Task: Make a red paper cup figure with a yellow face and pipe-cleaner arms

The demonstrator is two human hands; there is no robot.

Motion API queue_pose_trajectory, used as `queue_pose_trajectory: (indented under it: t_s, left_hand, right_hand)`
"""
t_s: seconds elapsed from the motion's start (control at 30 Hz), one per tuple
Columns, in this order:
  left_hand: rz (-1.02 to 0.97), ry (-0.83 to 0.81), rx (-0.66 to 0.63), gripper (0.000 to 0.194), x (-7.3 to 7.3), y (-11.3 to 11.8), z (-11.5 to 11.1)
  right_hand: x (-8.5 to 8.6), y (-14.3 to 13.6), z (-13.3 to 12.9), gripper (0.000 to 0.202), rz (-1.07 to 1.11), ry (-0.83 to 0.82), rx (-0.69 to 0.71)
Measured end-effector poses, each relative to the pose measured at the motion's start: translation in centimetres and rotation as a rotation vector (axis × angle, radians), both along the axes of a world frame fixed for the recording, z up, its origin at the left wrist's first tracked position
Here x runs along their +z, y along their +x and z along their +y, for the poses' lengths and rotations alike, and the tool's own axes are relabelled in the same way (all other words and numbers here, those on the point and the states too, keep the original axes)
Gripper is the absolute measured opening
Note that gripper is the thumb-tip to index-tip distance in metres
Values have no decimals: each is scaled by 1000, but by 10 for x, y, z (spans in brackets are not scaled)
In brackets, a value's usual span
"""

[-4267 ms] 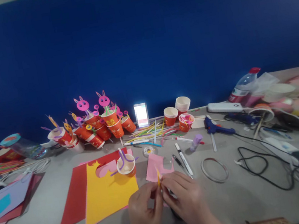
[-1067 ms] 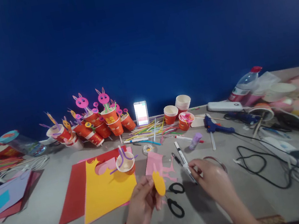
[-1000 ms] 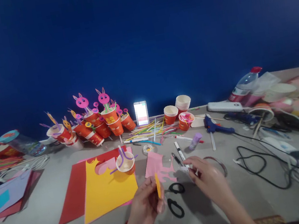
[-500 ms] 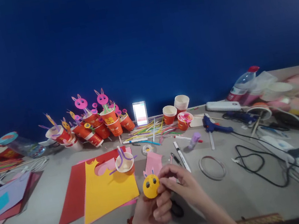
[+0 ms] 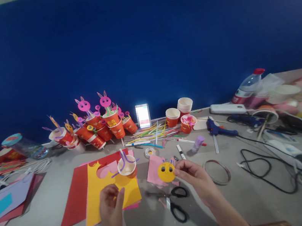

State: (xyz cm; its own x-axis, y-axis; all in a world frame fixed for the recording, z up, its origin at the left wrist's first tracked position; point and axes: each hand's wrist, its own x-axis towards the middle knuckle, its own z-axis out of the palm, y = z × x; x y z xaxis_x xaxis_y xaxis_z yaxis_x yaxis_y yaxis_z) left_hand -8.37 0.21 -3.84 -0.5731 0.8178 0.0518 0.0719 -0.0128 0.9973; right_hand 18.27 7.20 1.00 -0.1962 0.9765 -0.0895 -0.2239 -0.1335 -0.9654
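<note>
Right hand (image 5: 193, 177) pinches round yellow paper face (image 5: 165, 173) by edge; left hand (image 5: 110, 204) unladen, half-curled over yellow paper sheet (image 5: 104, 178), contact unclear. Careless reach could tip red-and-white paper cup (image 5: 129, 169).

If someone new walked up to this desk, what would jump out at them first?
Most likely the yellow disc with big eyes, pinched in the right hand just beyond the scissors. Next, perhaps, the pink rabbit heads rising from the red cups at the back left, set off by the deep blue wall that fills the upper half of the view.
</note>
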Motion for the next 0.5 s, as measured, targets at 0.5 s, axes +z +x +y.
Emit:
queue_pose_trajectory:
  t_s: [0.5]
  left_hand:
    - [1104, -171, -494, 95, 65, -34, 72]
  right_hand:
    - [-2, -6, -7, 41, 13, -28, -19]
